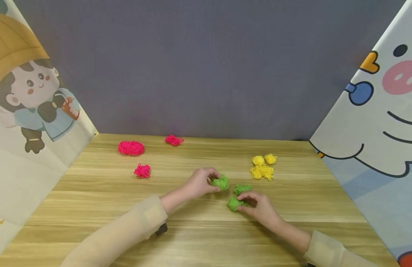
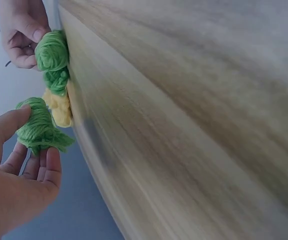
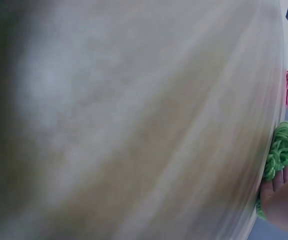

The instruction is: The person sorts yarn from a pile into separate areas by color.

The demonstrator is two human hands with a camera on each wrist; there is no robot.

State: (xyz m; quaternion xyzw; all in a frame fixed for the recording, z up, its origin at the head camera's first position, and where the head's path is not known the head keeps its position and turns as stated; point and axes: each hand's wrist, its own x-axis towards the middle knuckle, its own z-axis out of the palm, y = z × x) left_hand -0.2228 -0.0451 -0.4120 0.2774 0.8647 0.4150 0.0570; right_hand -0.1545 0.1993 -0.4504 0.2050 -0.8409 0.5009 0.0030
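Observation:
Near the middle of the table, my left hand (image 1: 202, 183) pinches a small green yarn ball (image 1: 221, 182) between thumb and fingers; the left wrist view shows this ball (image 2: 36, 125) held just off the wood. My right hand (image 1: 259, 209) grips a second green yarn ball (image 1: 233, 203) low at the table surface, thumb on one side and fingers on the other. Right behind that one lies a third green yarn bundle (image 1: 242, 189), partly covered by the right fingers in the right wrist view.
Three yellow yarn bundles (image 1: 262, 172) sit grouped at the back right of the wooden table (image 1: 192, 237). Pink yarn lies back left: a large skein (image 1: 130, 148), a small bundle (image 1: 142, 171) and another bundle (image 1: 173, 140) by the grey back panel (image 1: 199, 74). Printed panels flank both sides.

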